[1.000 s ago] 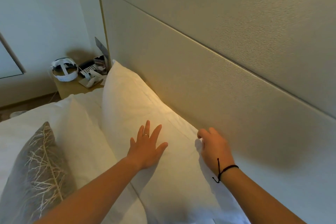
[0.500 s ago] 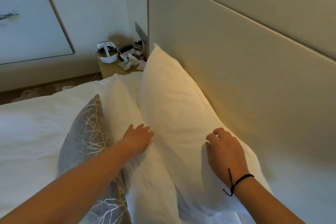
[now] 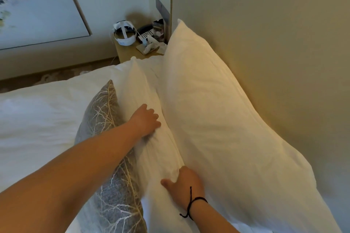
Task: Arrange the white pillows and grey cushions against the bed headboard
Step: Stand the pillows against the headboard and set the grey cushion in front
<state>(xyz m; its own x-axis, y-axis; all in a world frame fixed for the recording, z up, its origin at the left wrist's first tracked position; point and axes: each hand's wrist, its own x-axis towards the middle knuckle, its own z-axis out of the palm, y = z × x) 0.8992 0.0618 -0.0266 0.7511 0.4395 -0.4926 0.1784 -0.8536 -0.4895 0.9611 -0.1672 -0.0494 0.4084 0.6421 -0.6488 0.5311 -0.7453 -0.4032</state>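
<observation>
1. Front white pillow (image 3: 151,128), frame centre, stands on edge between grey cushion (image 3: 106,119) and rear pillow (image 3: 217,119).
2. My left hand (image 3: 146,121) and right hand (image 3: 184,185) grip it, fingers curled.
3. Change: my right hand has left the rear pillow.

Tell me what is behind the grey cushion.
Behind the grey cushion stands a white pillow, gripped by the left hand and right hand. A bigger pillow leans on the headboard. Their lower parts are hidden.

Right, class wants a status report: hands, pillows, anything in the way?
Left hand grips front white pillow top edge; right hand grips its near end. Back pillow leans on headboard. Grey cushion crowds front pillow.
</observation>
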